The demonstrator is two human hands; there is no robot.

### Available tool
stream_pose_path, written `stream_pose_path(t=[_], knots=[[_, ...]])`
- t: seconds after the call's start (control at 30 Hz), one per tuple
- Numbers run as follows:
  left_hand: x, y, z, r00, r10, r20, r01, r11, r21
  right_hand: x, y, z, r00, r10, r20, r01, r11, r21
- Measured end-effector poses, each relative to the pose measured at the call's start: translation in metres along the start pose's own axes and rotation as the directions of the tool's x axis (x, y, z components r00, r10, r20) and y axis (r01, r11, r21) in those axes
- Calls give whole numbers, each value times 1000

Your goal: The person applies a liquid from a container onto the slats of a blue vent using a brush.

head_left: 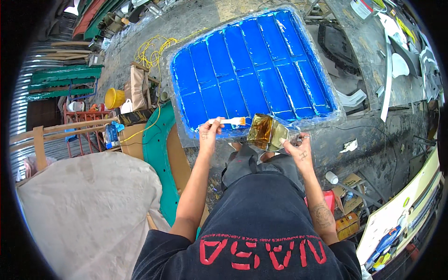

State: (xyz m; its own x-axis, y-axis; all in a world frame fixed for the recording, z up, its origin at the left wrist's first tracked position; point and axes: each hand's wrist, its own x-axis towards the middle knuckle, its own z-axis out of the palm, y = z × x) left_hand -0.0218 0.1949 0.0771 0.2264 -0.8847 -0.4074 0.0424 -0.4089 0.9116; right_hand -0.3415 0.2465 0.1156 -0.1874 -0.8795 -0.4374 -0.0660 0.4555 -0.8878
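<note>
My left hand (210, 133) is closed round the white handle of a paintbrush (227, 121). Its orange-tinted bristles point right, toward a square metal tin (264, 130). My right hand (298, 148) grips that tin by its right side. The tin is tilted, its golden-brown inside facing up and amber liquid showing within. Brush and tin are apart, both held over the near edge of a large blue mould (254, 70). The shallow mould has raised ribs in a grid and pale flakes along its ribs and rim.
Left of me stand a curved green panel (158, 144) and a grey cloth-covered shape (93, 196). A yellow cord (151, 52) lies coiled on the floor near a yellow bucket (114, 98). At right are a white bottle (332, 177) and a cluttered pale shelf (396, 210).
</note>
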Motion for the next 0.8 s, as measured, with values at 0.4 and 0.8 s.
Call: stream_pose_path(t=[0.4, 0.8], knots=[[23, -5, 20, 943, 333, -6, -311, 884, 349, -37, 13, -33, 985, 141, -97, -120, 973, 197], [13, -26, 48, 932, 349, -98, -244, 805, 541, -41, 7, -77, 986, 106, -132, -71, 966, 247]])
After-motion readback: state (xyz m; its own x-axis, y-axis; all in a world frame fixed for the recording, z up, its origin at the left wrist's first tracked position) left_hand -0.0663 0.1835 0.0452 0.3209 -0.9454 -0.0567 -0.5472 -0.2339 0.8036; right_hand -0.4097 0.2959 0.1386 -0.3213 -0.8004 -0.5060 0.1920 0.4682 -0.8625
